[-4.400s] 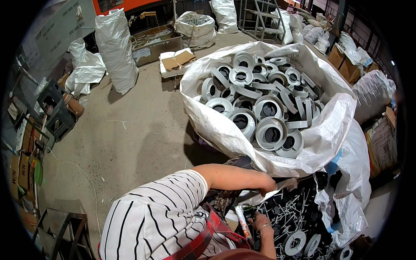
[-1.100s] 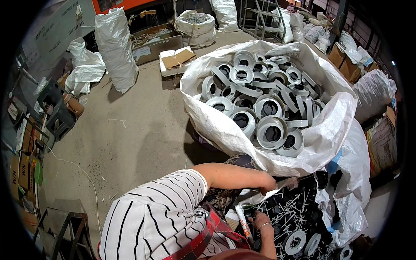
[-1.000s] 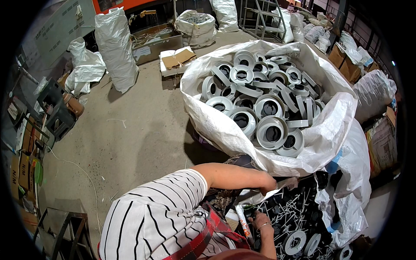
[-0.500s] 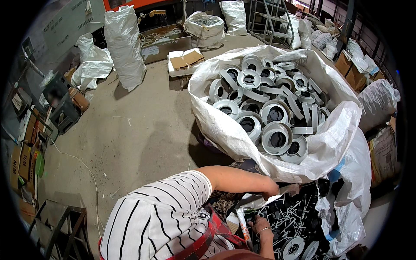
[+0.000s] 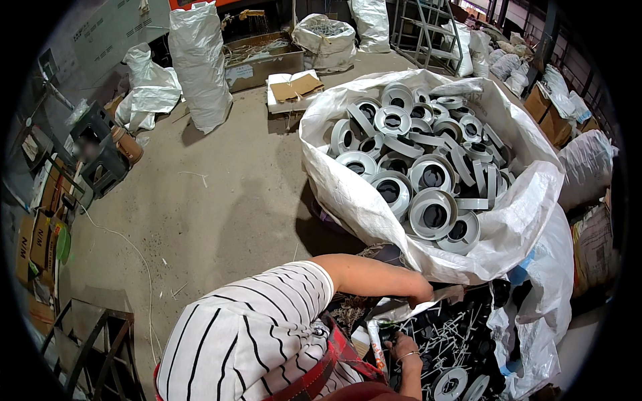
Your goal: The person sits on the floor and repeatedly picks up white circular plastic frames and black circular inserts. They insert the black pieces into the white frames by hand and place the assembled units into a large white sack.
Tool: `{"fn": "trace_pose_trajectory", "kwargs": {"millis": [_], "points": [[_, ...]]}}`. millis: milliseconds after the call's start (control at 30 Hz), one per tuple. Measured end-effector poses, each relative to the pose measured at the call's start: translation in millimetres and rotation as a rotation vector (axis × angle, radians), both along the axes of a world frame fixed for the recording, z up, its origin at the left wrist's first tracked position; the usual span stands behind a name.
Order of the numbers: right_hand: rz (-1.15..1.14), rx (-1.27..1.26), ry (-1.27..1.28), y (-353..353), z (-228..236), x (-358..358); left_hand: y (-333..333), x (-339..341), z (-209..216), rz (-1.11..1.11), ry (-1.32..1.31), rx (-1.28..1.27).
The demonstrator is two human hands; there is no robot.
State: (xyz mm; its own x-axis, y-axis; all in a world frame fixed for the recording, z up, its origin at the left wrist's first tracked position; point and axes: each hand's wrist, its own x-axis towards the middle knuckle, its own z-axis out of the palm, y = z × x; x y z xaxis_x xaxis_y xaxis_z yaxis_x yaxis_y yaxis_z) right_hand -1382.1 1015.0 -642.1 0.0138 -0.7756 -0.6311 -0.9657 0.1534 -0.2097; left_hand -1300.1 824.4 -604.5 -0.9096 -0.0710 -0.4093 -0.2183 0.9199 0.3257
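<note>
My left arm reaches across to the edge of a lower white sack (image 5: 381,321). There my left hand (image 5: 420,293) bends down over the sack's edge, its fingers hidden. Inside this sack lie many small black parts (image 5: 428,337), thin pale sticks (image 5: 453,327) and a grey flanged ring (image 5: 449,383). My right hand (image 5: 403,346), with a bracelet at the wrist, is down among the black parts by the sack's left side. Its fingers are bent together; what they hold is too small and dark to name.
A large open white sack (image 5: 334,194) full of grey rings with black centres (image 5: 428,174) stands just beyond my hands. At the far left are a tall white sack (image 5: 198,73), a metal bin (image 5: 257,70) and dark stools (image 5: 103,157). A metal frame (image 5: 90,341) stands lower left.
The whole view has shifted slightly, so the surroundings sit a little further right. Both hands stay at nearly the same places at the lower sack.
</note>
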Motion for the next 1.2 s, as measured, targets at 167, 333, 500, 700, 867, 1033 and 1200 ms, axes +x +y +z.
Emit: {"fn": "trace_pose_trajectory", "kwargs": {"millis": [167, 333, 500, 700, 867, 1033, 1200], "points": [[0.02, 0.017, 0.006, -0.8, -4.2, -1.5, -3.5, -7.4, -22.4, -0.027, 0.032, -0.028], [0.002, 0.028, -0.004, 0.5, 0.7, -0.9, -1.7, -7.5, -25.0, -0.013, 0.009, -0.029], [0.007, 0.02, 0.005, 3.6, -0.8, -3.3, 4.2, 4.3, 5.3, -0.059, -0.057, -0.013], [-0.051, 0.037, 0.003, 4.7, 10.0, -6.9, 2.5, -5.3, -4.4, -0.077, -0.049, -0.001], [-0.066, 0.018, -0.018, 2.8, 1.2, -17.1, -0.4, 2.1, -10.0, -0.031, -0.041, 0.02], [-0.101, 0.04, 0.012, 4.6, 10.4, -24.5, 0.3, -3.4, -10.1, -0.028, -0.068, -0.001], [-0.101, 0.004, -0.002, 5.8, 23.6, -18.0, -1.9, -3.3, -20.8, -0.043, -0.129, -0.013]]}}
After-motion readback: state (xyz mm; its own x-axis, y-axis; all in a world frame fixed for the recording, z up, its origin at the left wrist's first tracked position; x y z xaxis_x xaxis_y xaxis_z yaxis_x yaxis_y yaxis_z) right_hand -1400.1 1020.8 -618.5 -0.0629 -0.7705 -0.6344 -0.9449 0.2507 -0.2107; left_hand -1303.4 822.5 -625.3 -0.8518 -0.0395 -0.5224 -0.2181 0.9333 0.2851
